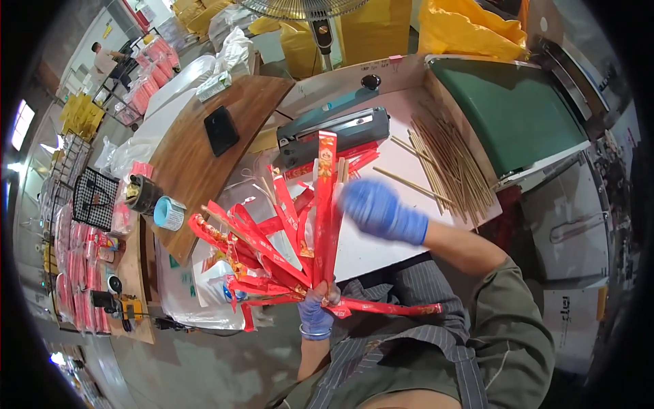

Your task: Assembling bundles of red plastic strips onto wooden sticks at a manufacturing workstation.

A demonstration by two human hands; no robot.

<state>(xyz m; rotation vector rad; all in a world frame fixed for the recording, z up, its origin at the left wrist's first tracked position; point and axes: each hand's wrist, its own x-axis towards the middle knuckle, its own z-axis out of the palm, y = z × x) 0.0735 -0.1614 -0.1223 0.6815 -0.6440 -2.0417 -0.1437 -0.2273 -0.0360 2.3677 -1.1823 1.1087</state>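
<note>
My left hand (316, 305), in a blue glove, is closed around the lower ends of several long red paper chopstick sleeves (325, 204). They fan out upward and to the left, with gold print on some, and one points right across my apron. Pale stick ends show among the sleeves. My right hand (381, 211), also in a blue glove, is smeared by motion just right of the upright sleeves. Its fingers cannot be made out, nor whether they hold anything. Loose wooden chopsticks (453, 174) lie in a pile beyond it on the pale worktop (368, 252).
Behind the sleeves stands a grey machine (334, 133). A green-topped surface (507, 112) is at the right. On the curved wooden table (194, 146) lie a black phone (221, 130) and a light-blue cup (169, 213). A fan (320, 31) stands behind; a person (105, 60) is far left.
</note>
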